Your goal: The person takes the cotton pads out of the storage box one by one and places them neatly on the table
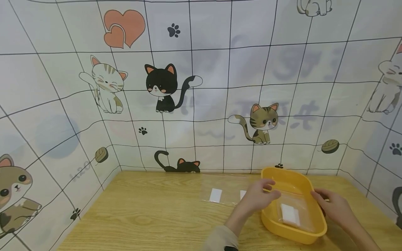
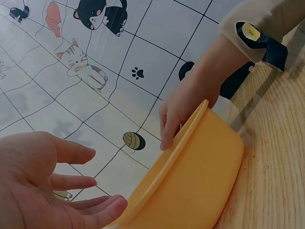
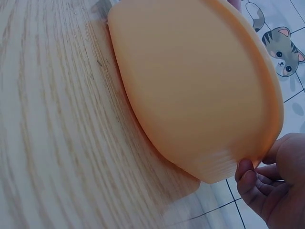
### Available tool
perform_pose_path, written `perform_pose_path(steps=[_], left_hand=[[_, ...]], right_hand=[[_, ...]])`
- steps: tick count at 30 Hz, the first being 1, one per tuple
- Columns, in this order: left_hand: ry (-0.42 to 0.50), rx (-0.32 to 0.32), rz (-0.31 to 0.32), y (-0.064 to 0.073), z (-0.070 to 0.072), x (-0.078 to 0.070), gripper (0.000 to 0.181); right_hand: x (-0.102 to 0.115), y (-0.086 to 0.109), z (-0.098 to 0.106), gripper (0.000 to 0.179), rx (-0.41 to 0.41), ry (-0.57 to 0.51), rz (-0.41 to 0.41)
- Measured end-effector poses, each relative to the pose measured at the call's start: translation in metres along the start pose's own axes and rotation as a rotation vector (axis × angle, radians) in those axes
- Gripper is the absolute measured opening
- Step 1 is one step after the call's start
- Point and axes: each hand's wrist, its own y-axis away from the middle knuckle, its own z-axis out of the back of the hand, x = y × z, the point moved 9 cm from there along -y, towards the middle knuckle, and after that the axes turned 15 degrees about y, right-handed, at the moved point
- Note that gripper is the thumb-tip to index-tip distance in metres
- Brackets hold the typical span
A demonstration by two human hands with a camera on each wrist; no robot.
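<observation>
A yellow plastic basin (image 1: 295, 233) stands on the right side of the wooden table. Inside it lies a clear plastic bag (image 1: 306, 209) with white rectangular pieces (image 1: 290, 214). My right hand (image 1: 336, 205) grips the basin's right rim; the right wrist view shows its thumb and fingers (image 3: 247, 176) pinching the edge. Over the opposite rim is my left hand (image 1: 258, 197), holding nothing, its fingers loosely bent and spread. The left wrist view shows that hand (image 2: 52, 186) beside the basin's wall (image 2: 190, 176).
Left of the basin, another clear plastic bag (image 1: 229, 197) with white rectangles (image 1: 215, 195) lies flat near the back edge of the table (image 1: 150, 216), partly hidden by my left hand. A cloth backdrop (image 1: 210, 87) printed with cats rises behind and along both sides.
</observation>
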Motion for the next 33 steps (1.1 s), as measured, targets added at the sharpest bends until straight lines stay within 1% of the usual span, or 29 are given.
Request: perform_pose_path(steps=[4, 8, 10, 14, 19, 23, 26, 28, 31, 33], left_hand=[[-0.024, -0.003, 0.036, 0.0, -0.008, 0.003, 0.037], [-0.095, -0.006, 0.075, 0.0, -0.014, 0.005, 0.041], [-0.151, -0.009, 0.078, -0.001, -0.016, 0.004, 0.041], [-0.204, -0.029, 0.086, -0.003, -0.019, 0.005, 0.042], [-0.17, -0.085, 0.141, -0.004, -0.023, 0.014, 0.042], [-0.127, -0.097, 0.185, -0.005, -0.027, 0.02, 0.047], [-0.093, -0.105, 0.21, -0.007, -0.03, 0.026, 0.053], [-0.076, -0.121, 0.223, -0.008, -0.031, 0.029, 0.056], [-0.061, -0.149, 0.228, -0.01, -0.031, 0.033, 0.057], [-0.046, -0.162, 0.224, -0.011, -0.031, 0.034, 0.057]], right_hand=[[-0.002, -0.001, 0.0, 0.058, 0.006, -0.002, -0.006], [-0.001, 0.0, 0.0, 0.057, 0.005, -0.004, 0.0], [-0.001, 0.0, 0.0, 0.057, 0.005, -0.007, 0.0], [-0.001, 0.0, 0.001, 0.058, 0.01, -0.01, -0.013], [-0.001, -0.001, 0.0, 0.058, 0.015, -0.021, -0.023], [-0.002, 0.0, -0.002, 0.059, 0.026, -0.04, -0.037], [-0.001, 0.0, -0.002, 0.058, 0.015, -0.039, -0.033], [0.0, 0.0, -0.001, 0.058, 0.01, -0.035, -0.029], [0.0, 0.0, -0.001, 0.057, -0.002, -0.024, -0.022], [0.0, 0.0, -0.001, 0.058, 0.003, -0.026, -0.024]])
